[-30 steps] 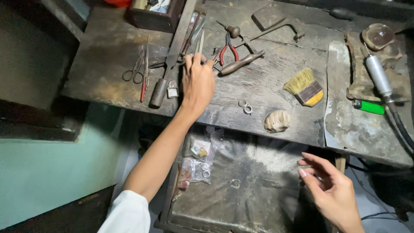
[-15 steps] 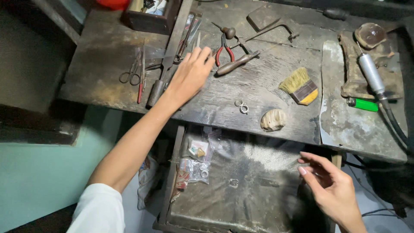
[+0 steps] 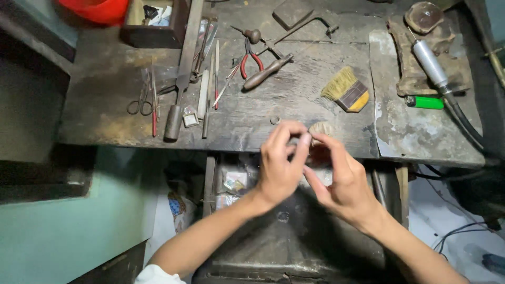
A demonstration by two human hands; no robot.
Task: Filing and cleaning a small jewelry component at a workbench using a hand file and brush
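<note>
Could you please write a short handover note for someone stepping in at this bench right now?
Left hand and right hand meet over the front edge of the workbench, fingers pinched together; whatever they hold is too small to see.
A small ring lies on the bench just beyond the hands, a pale lump beside it.
Red-handled pliers, files, scissors, brush and green lighter lie untouched.

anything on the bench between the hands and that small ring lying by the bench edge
Nothing visible. The small ring lies on bare bench top, just above the left hand fingertips; the right hand is beside it.
</note>
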